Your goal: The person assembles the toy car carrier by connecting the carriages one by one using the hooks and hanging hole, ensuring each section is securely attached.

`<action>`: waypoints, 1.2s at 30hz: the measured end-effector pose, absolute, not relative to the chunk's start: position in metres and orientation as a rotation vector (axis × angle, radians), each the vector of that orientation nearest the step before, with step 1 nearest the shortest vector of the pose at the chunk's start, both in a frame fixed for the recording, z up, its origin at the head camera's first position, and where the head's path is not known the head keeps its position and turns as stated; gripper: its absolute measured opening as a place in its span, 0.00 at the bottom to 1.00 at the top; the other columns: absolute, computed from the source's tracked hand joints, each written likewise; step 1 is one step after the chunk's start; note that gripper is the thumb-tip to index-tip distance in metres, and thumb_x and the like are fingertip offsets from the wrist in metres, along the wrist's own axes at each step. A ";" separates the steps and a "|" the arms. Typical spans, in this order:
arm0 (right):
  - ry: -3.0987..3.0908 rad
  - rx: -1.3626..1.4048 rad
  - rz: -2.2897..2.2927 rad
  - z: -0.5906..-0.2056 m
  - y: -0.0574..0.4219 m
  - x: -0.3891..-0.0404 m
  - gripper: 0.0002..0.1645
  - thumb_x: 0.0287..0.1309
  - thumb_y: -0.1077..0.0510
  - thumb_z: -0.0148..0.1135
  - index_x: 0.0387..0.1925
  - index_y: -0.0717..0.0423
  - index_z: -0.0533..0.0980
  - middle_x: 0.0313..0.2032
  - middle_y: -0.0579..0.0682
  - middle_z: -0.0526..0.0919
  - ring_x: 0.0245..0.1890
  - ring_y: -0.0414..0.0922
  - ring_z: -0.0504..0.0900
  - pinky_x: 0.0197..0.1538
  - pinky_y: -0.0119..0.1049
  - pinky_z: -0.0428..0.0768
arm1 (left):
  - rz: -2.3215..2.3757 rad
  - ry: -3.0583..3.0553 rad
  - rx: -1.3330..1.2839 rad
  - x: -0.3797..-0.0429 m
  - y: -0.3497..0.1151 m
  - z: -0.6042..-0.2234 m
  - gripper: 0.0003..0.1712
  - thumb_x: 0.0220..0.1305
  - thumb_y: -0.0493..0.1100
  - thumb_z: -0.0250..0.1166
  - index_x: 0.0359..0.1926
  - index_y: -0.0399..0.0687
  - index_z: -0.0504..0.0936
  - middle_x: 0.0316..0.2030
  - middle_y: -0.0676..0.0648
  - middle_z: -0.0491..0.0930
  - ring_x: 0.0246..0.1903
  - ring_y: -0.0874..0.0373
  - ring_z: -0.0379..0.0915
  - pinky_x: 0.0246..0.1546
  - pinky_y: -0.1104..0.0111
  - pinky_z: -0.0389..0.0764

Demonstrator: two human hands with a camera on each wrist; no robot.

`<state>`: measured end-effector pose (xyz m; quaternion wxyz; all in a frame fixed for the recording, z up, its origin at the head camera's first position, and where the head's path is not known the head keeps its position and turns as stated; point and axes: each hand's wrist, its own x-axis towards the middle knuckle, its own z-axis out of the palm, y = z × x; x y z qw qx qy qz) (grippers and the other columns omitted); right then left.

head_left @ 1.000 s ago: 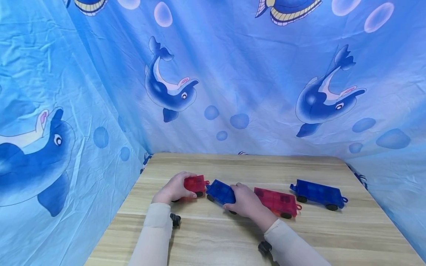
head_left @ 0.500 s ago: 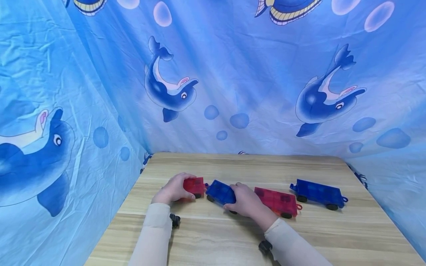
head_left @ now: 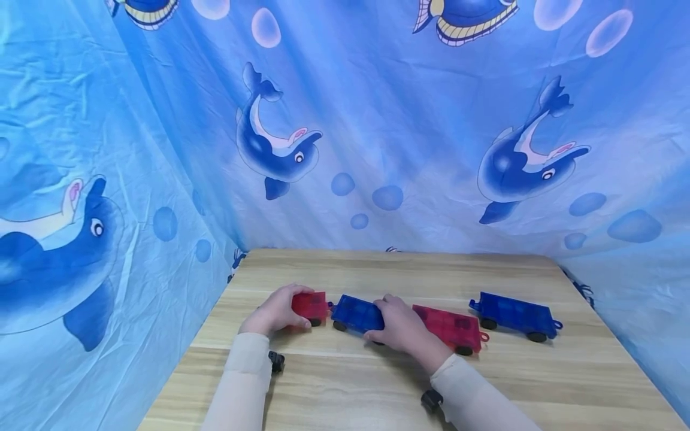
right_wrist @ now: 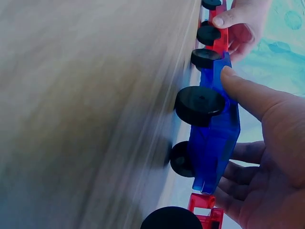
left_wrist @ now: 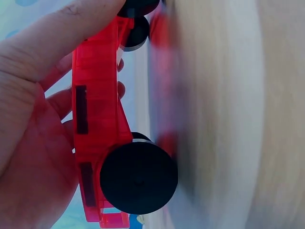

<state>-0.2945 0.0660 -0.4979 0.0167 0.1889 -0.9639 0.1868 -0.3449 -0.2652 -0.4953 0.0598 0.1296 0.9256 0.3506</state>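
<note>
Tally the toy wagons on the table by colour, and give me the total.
Red: 2 (held red wagon in the left hand, other red wagon beside the right hand)
Blue: 2 (held blue wagon in the right hand, far-right blue wagon)
Total: 4

I'm counting two red wagons [head_left: 444, 325] and two blue wagons [head_left: 513, 315] on my feed, so yeah, four total. Also one left hand [head_left: 277, 311], one right hand [head_left: 401, 326], two pale sleeves [head_left: 239, 383], two black wrist gadgets [head_left: 431, 400], one table [head_left: 345, 389], plus three big printed dolphins [head_left: 525, 158] and two cut-off fish [head_left: 471, 18].
</note>
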 end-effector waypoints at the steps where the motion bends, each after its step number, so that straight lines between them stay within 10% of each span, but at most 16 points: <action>1: -2.996 0.591 0.576 -0.498 0.066 -0.294 0.50 0.51 0.33 0.80 0.67 0.59 0.77 0.56 0.55 0.80 0.54 0.52 0.78 0.58 0.54 0.82 | 1.071 2.798 0.398 -0.344 -0.267 -0.496 0.49 0.41 0.42 0.90 0.68 0.56 0.80 0.61 0.50 0.79 0.57 0.49 0.76 0.58 0.51 0.80; 36: -2.863 0.605 0.844 -0.481 0.106 -0.290 0.48 0.58 0.42 0.78 0.74 0.55 0.71 0.69 0.58 0.74 0.71 0.59 0.71 0.69 0.59 0.72 | 1.003 2.870 0.367 -0.329 -0.288 -0.493 0.48 0.41 0.44 0.90 0.66 0.55 0.80 0.61 0.48 0.79 0.55 0.49 0.76 0.57 0.49 0.80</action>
